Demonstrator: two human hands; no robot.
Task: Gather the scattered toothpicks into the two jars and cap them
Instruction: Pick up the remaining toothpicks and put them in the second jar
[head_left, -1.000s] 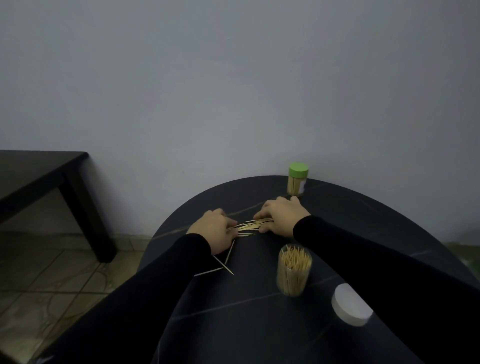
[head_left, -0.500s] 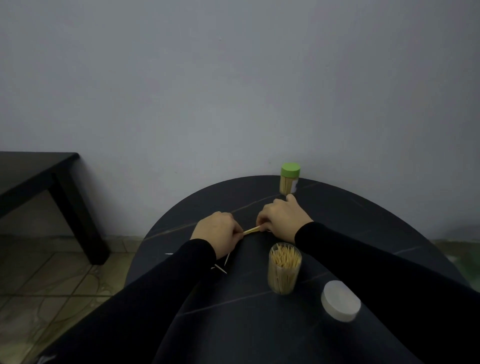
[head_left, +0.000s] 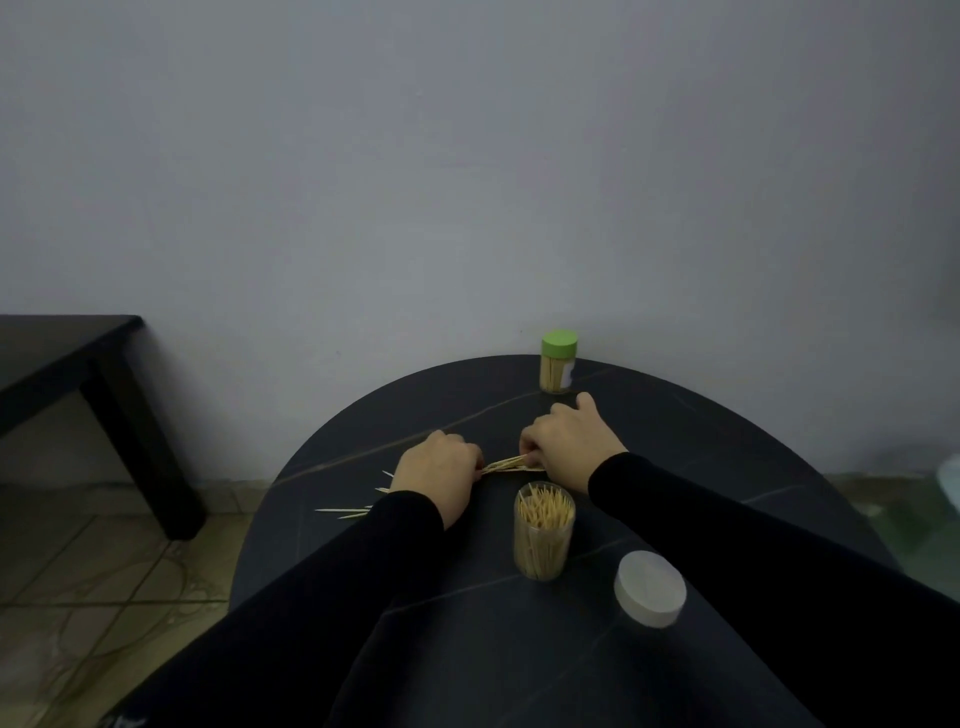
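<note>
A small bundle of toothpicks (head_left: 506, 464) lies on the dark round table (head_left: 701, 447), pinched between my left hand (head_left: 439, 475) and my right hand (head_left: 569, 444); each hand grips one end. Several loose toothpicks (head_left: 345, 512) lie left of my left wrist. An uncapped clear jar (head_left: 544, 530), nearly full of toothpicks, stands just in front of my right hand. Its white cap (head_left: 649, 595) rests on the table to the jar's right. A second jar with a green cap (head_left: 558, 361) stands shut at the table's far edge by the wall.
A grey wall rises right behind the table. A low black table (head_left: 62, 358) stands at the left over a tiled floor (head_left: 78, 582). My black sleeves cover the near part of the round table.
My hands have squeezed the spread toothpicks into a tight bundle between them. The view shifted a little, and loose toothpicks show left of my left wrist.
</note>
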